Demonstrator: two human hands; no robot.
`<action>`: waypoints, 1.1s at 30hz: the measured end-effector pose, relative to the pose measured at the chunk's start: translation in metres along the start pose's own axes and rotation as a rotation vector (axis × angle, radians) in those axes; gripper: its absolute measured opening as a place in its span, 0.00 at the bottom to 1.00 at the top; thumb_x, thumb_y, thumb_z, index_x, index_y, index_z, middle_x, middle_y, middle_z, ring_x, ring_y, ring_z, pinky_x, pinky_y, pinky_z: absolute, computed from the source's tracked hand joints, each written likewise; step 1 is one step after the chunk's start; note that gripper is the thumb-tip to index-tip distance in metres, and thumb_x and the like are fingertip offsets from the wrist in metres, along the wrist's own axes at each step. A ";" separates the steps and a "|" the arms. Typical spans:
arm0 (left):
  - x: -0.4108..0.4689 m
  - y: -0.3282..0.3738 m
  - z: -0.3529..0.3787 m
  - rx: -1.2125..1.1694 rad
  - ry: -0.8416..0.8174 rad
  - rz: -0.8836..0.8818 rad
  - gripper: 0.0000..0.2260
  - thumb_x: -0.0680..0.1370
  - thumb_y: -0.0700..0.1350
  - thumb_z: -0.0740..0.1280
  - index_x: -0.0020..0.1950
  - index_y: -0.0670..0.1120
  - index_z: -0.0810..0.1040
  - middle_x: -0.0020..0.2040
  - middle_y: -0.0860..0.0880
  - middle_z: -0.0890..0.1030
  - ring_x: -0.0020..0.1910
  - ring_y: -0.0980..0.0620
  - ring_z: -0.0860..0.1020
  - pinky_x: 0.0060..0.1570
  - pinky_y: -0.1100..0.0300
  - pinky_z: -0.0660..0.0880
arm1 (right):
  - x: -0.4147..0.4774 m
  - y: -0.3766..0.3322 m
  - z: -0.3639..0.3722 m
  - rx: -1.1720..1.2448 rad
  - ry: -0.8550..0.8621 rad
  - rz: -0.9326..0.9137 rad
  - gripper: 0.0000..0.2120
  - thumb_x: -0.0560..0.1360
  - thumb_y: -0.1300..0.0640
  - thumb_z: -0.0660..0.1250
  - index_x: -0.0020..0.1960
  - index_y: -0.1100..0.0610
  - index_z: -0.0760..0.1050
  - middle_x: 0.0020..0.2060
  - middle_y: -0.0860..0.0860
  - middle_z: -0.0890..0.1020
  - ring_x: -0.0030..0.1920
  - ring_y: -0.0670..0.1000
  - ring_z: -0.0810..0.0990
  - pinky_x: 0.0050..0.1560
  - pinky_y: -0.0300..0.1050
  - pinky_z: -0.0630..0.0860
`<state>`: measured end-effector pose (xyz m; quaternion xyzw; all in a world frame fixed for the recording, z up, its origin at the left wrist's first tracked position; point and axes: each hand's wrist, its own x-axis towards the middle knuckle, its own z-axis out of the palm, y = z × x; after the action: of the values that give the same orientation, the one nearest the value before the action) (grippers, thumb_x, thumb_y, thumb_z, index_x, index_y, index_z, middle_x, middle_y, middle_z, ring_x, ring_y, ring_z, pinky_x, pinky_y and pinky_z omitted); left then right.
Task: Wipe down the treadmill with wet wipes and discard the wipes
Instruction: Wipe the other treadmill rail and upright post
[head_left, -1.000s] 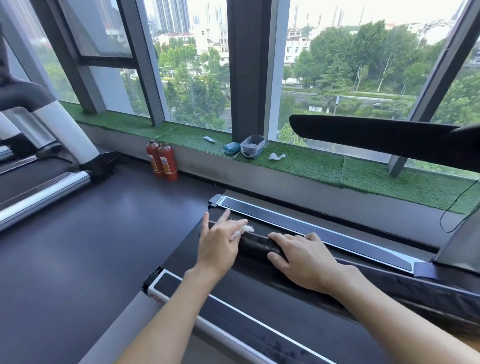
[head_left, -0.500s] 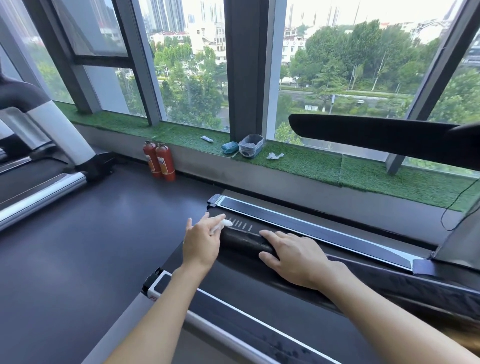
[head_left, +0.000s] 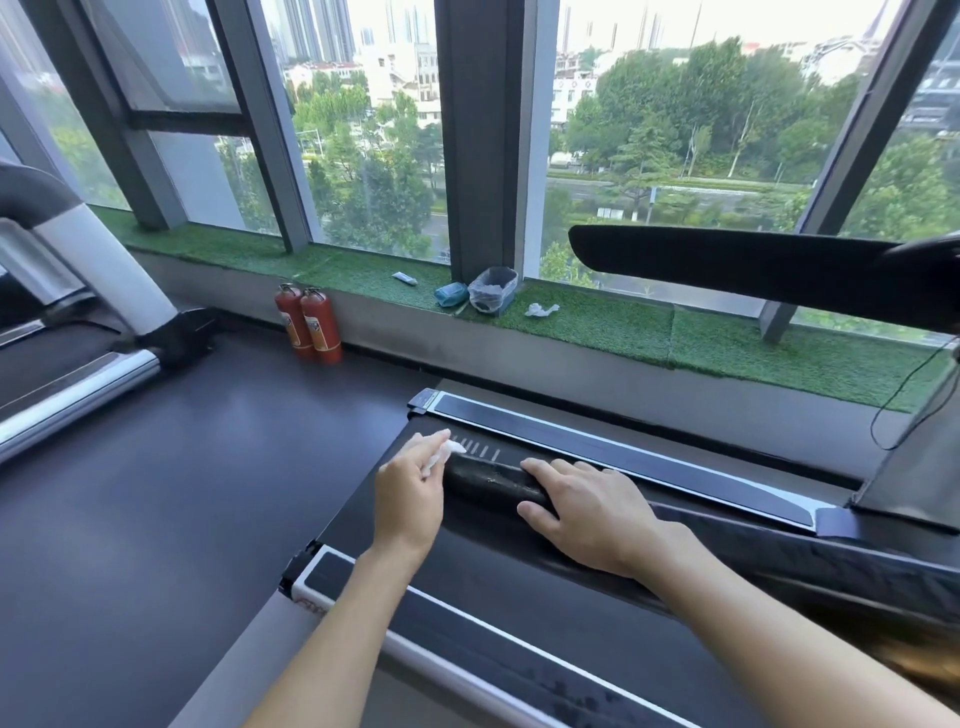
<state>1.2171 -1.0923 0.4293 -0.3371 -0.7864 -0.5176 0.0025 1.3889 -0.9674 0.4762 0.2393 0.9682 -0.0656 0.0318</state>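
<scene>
The black foam handrail (head_left: 488, 480) of the treadmill runs across the middle of the view, above the dark belt (head_left: 519, 597). My left hand (head_left: 410, 493) pinches a crumpled white wet wipe (head_left: 442, 451) against the rail's free left end. My right hand (head_left: 587, 514) lies just right of it, fingers curled over the rail's top and thumb on its near side. The far side rail (head_left: 623, 457) of the deck lies beyond both hands.
On the green turf sill stand a bag-lined bin (head_left: 492, 290), a teal wipes pack (head_left: 451, 294) and a used white wipe (head_left: 541, 310). Two red fire extinguishers (head_left: 311, 322) stand by the wall. The second handrail (head_left: 727, 265) crosses at the right, another treadmill (head_left: 78, 384) at the left.
My left hand has slid the wipe leftward along the handrail to its end. My right hand has stayed on the rail.
</scene>
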 end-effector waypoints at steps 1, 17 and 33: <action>-0.006 -0.001 0.002 -0.015 -0.020 0.021 0.10 0.81 0.40 0.66 0.61 0.43 0.82 0.53 0.55 0.83 0.65 0.57 0.74 0.64 0.62 0.72 | 0.000 0.000 0.000 -0.003 0.001 0.004 0.27 0.82 0.37 0.51 0.77 0.46 0.57 0.68 0.46 0.73 0.68 0.53 0.71 0.62 0.51 0.70; 0.013 -0.020 -0.002 0.183 -0.096 0.094 0.11 0.82 0.44 0.65 0.63 0.50 0.82 0.56 0.49 0.85 0.71 0.52 0.71 0.76 0.49 0.55 | -0.002 -0.005 -0.001 -0.015 -0.023 0.067 0.27 0.81 0.36 0.50 0.76 0.46 0.58 0.66 0.47 0.74 0.67 0.53 0.71 0.64 0.52 0.68; 0.013 0.039 -0.024 -0.095 -0.076 0.075 0.13 0.79 0.40 0.67 0.64 0.47 0.78 0.49 0.50 0.84 0.50 0.51 0.81 0.52 0.62 0.75 | -0.023 -0.040 -0.003 0.260 0.484 0.223 0.19 0.82 0.46 0.60 0.71 0.49 0.70 0.61 0.46 0.77 0.64 0.49 0.72 0.67 0.47 0.60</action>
<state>1.2191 -1.0960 0.4766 -0.3855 -0.7474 -0.5405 -0.0242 1.3906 -1.0131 0.4856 0.3552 0.8987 -0.1261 -0.2241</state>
